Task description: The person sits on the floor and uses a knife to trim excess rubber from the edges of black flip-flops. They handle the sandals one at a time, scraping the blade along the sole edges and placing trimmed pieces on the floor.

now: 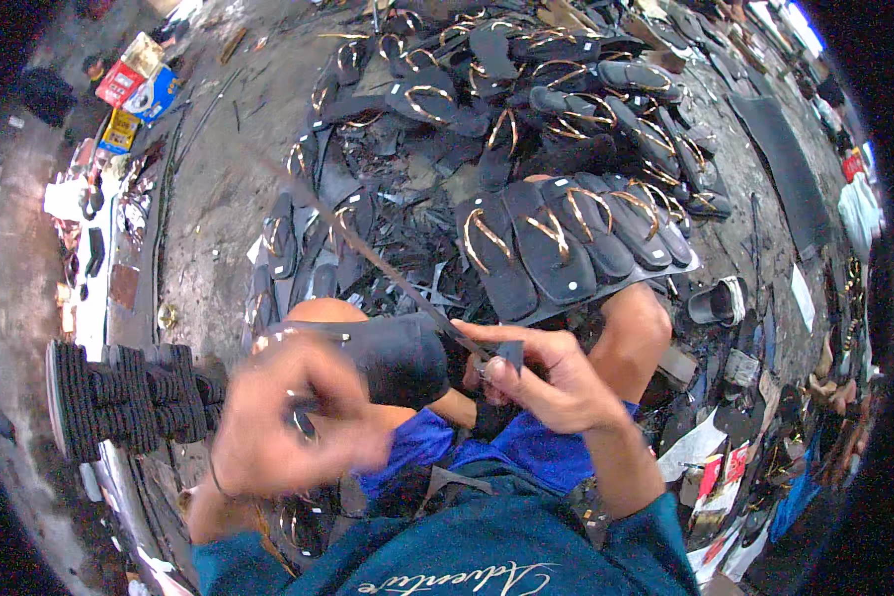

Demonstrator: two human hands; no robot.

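Observation:
My right hand (551, 377) is closed in a pinch over my lap, gripping the end of a long thin dark strip (397, 273). The strip stretches up and to the left; its far part is smeared by motion. A small dark flat piece (509, 355) shows at the same fingertips. Just left of it, a black smooth curved piece (402, 358) lies across my knee; its exact kind is unclear. My left hand (293, 417) is blurred beside that piece, with a dark shiny bit (304, 425) near the fingers. Whether it holds that bit cannot be made out.
Black sandals with gold straps (566, 243) lie in a row beyond my right knee. A heap of similar sandals (432, 104) spreads farther off, with dark scraps (397, 248) between. Stacked black ribbed pieces (129, 397) stand at left. Colourful boxes (134, 89) sit far left.

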